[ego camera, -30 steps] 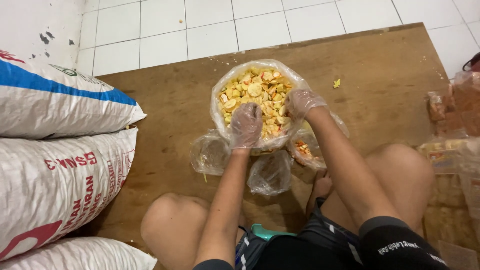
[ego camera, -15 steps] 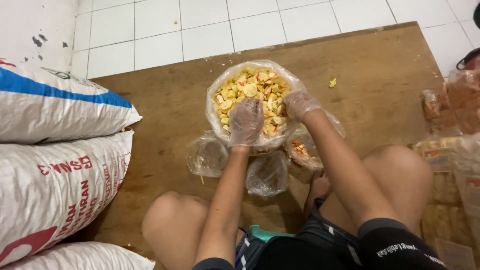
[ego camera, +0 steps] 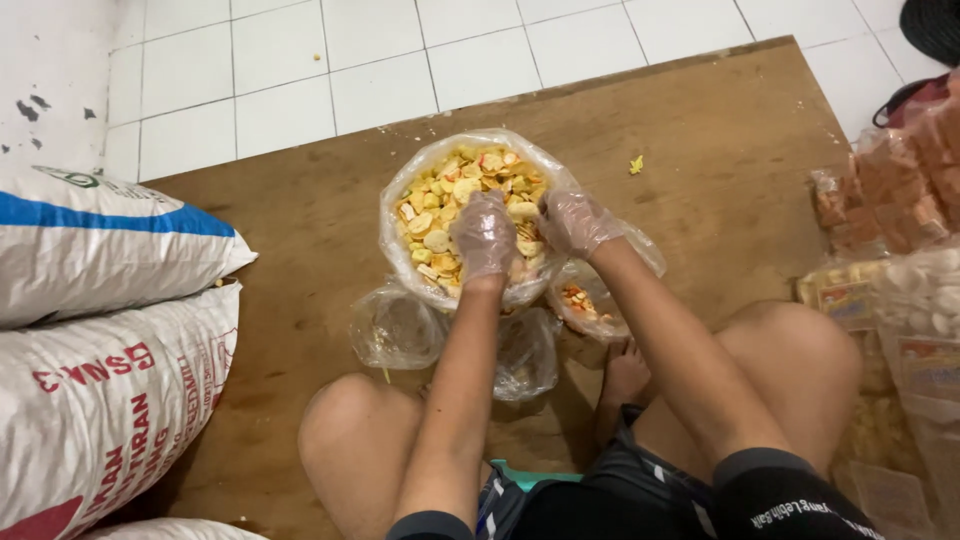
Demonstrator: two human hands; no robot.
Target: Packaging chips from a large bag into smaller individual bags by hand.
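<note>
here, the big clear plastic bag of crackers sits open-mouthed on the wooden board just ahead of the person's knees, heaped with small round and curled chips in yellow, cream and orange. the left hand, in a thin clear glove, lies on top of the heap with fingers curled down into the chips, grasping a scoop of them as far as one can tell. the right hand, gloved the same, is clenched on the bag's right rim, pinching the film.

the bag looks soft and floppy, light for its bulk, and its film slippery; the crackers are dry and brittle and would crush under a hard squeeze. the rolled rim is the safest place to take hold, or a cupped hand underneath.

touching its near side lie three small clear bags, crumpled and glossy, one holding a few orange pieces. a stray cracker lies apart on the board. to the left, stacked woven sacks, coarse and plump; to the right, packed snack bags; beyond, white floor tiles.
</note>
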